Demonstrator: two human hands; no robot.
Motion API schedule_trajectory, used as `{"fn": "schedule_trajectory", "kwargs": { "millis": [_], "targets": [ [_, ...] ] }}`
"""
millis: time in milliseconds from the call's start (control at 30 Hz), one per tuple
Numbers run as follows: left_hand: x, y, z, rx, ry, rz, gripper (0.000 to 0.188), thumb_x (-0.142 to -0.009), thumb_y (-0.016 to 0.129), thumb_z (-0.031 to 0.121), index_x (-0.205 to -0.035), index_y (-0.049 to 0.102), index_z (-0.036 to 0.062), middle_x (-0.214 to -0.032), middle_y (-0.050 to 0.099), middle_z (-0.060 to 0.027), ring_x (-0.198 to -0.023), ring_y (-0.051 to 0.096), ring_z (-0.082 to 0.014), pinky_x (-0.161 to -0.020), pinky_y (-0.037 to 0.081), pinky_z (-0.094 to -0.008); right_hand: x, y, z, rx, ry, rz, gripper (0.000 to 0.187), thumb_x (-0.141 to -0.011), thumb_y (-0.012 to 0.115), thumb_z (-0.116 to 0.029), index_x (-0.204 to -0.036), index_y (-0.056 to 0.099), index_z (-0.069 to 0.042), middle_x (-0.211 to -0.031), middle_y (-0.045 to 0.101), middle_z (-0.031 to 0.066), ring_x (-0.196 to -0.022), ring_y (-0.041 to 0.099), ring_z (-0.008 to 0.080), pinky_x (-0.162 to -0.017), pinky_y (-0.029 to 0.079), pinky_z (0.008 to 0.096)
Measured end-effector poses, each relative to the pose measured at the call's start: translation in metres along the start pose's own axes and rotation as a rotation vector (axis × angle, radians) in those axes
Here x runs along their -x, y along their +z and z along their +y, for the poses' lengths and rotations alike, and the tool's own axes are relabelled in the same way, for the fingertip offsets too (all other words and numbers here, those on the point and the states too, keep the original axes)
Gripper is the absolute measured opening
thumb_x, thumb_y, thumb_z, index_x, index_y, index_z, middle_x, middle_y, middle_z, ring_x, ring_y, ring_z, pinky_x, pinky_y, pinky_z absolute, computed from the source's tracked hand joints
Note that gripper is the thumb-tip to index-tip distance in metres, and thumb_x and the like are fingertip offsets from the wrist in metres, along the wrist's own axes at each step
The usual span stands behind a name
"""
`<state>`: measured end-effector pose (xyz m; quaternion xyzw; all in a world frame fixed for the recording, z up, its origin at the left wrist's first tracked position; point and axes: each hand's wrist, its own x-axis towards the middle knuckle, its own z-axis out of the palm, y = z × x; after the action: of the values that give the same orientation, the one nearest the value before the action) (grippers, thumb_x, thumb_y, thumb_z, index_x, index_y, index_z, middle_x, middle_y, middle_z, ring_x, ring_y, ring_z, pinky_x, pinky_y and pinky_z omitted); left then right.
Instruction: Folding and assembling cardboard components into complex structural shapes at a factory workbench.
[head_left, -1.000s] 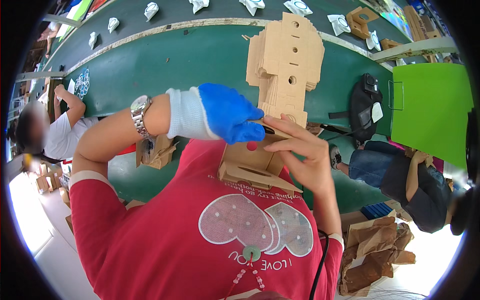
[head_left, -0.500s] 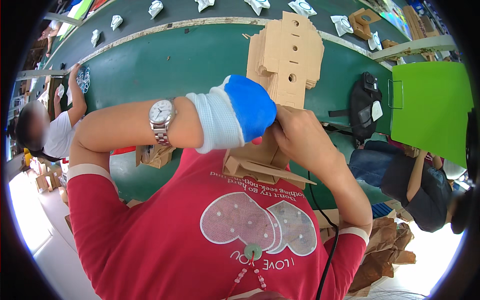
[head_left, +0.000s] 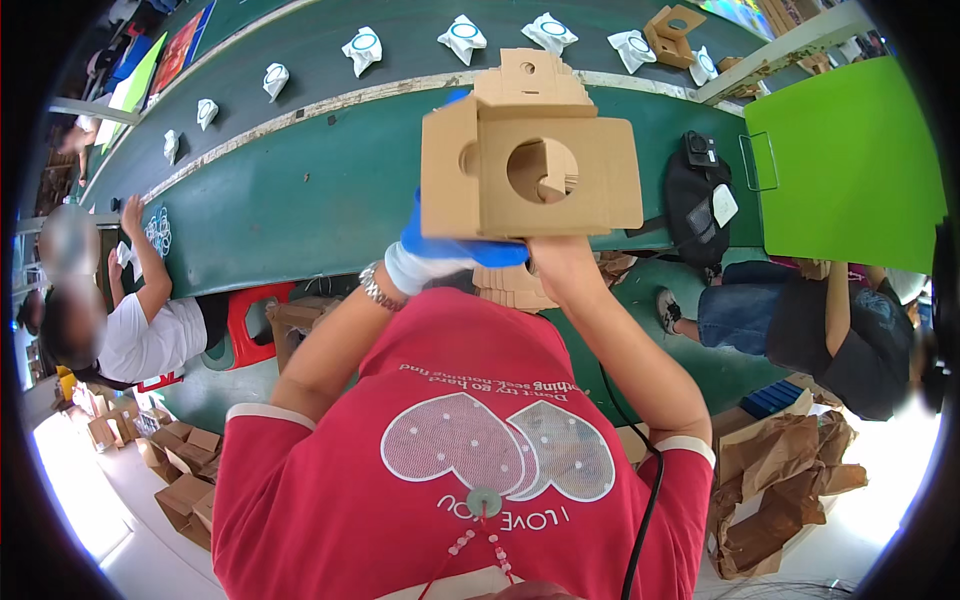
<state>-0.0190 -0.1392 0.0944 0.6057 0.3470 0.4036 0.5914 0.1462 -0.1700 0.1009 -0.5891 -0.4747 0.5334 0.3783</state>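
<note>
A brown cardboard box (head_left: pixel 610 190), folded into shape with a flap spread to each side and a large round hole, is held up in front of me. My left hand (head_left: pixel 440 240), in a blue and white glove, grips its left and lower side. From below, my right hand (head_left: pixel 557 262), bare, holds the lower edge; its fingers are mostly hidden by the box. Behind the box lies a stack of flat cardboard blanks (head_left: pixel 527 78), partly covered by it, with more of its edges showing below my hands.
Several white wrapped packs (head_left: pixel 462 40) and an open cardboard box (head_left: pixel 672 38) sit on the dark conveyor (head_left: pixel 330 22) beyond the green table (head_left: pixel 300 190). A black bag (head_left: pixel 697 200) and a green board (head_left: pixel 850 160) are at right. Co-workers sit on both sides.
The box has risen from near my chest to over the table, its round hole now facing me. My left forearm has swung from crossing my front to reaching forward.
</note>
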Motion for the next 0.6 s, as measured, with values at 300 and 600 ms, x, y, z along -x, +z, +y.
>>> {"fn": "schedule_trajectory", "kwargs": {
  "millis": [300,600],
  "targets": [
    [0.002,0.008,-0.026,0.602,-0.012,0.160,0.042,-0.074,0.081,0.014,-0.111,0.067,0.0013,-0.111,0.067,-0.0088,-0.099,0.064,-0.0178,-0.084,0.053,-0.0344,0.020,-0.016,-0.002,-0.046,-0.324,-0.045,0.113,-0.064,0.090,-0.031,-0.149,0.020,-0.004,-0.145,0.026,0.0146,-0.137,0.033,0.0311,-0.114,0.031,0.0456],
    [0.016,0.023,-0.076,0.000,0.055,0.191,0.024,-0.082,0.072,0.001,-0.105,0.069,0.0069,-0.115,0.067,-0.0101,-0.101,0.067,-0.0225,-0.087,0.056,-0.0354,0.023,-0.020,-0.011,-0.053,-0.534,0.245,0.089,-0.061,0.088,-0.028,-0.132,0.043,0.002,-0.121,0.046,0.0119,-0.116,0.051,0.0267,-0.105,0.041,0.0417]
  ]
}}
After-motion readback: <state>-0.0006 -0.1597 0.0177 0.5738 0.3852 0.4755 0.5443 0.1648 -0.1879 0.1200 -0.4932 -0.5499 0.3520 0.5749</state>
